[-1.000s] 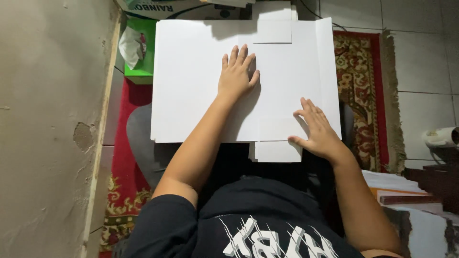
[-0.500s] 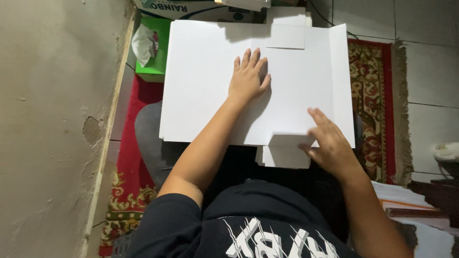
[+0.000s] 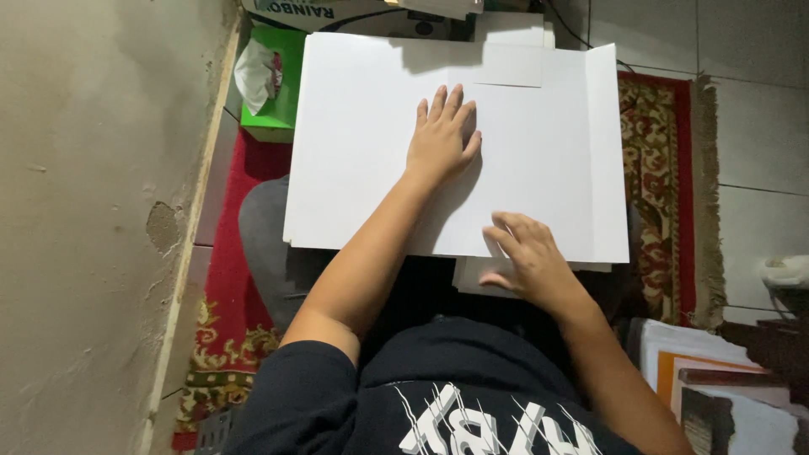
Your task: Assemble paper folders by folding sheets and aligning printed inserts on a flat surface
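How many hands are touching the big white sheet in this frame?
2. The left hand lies flat near the middle of the white sheet. The right hand rests at its near edge, fingers on the sheet. No other hands are in view.

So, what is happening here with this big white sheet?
A person presses the left hand flat on a large white cardboard sheet with folded flaps. The right hand works at its near edge, fingers on the flap there. A green tissue box stands beside it, on a red patterned rug.
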